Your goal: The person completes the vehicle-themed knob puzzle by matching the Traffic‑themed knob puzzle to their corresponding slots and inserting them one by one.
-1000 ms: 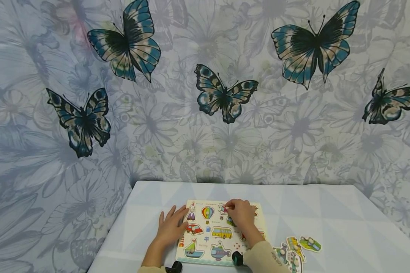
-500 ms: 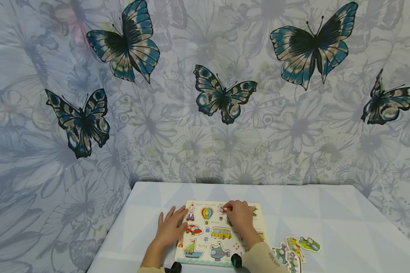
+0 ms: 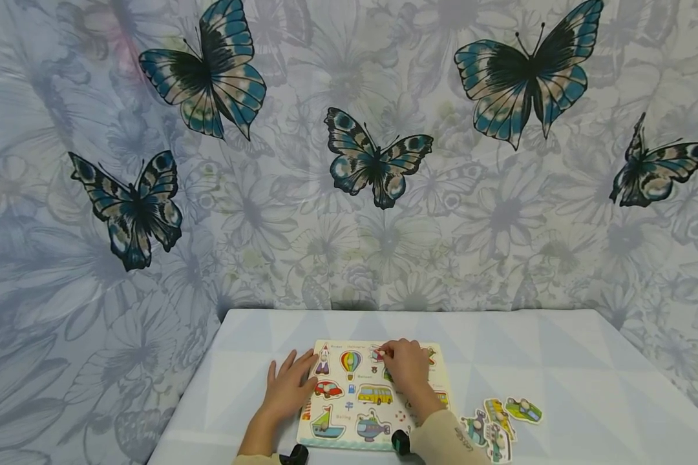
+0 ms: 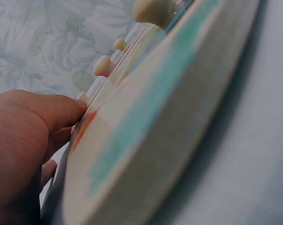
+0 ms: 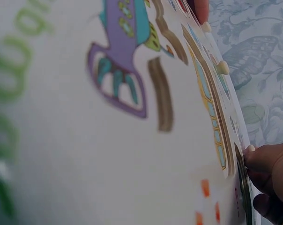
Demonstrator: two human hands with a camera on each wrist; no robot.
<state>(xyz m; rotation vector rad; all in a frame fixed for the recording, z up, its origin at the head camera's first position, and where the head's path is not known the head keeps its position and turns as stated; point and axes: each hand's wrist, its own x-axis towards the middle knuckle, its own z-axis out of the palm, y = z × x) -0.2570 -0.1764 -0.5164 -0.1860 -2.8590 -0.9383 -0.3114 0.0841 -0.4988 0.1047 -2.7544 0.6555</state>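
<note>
A wooden peg puzzle board (image 3: 337, 443) with vehicle pictures lies flat on the table. My left hand (image 3: 289, 385) rests along its left edge, fingers spread and straight; in the left wrist view the thumb (image 4: 69, 110) touches the board's edge. At the board's upper part, my right hand (image 3: 408, 368) pinches the small knob of the red helicopter piece (image 3: 377, 353) between thumb and fingertips. The helicopter lies at its printed place, partly covered by the hand. In the right wrist view, the thumb and fingers (image 5: 272, 164) meet at a wooden knob (image 5: 250, 148).
Several loose vehicle pieces (image 3: 523, 410) lie in a cluster right of the board. On the board sit the balloon (image 3: 351, 363), the bus (image 3: 375, 394) and the sailboat (image 3: 327, 423). A butterfly-patterned cloth (image 3: 384, 258) hangs behind the white table (image 3: 256, 342).
The right hand keeps its pinch on the helicopter piece with barely any movement. The left hand stays at the board's edge. The head view has shifted slightly.
</note>
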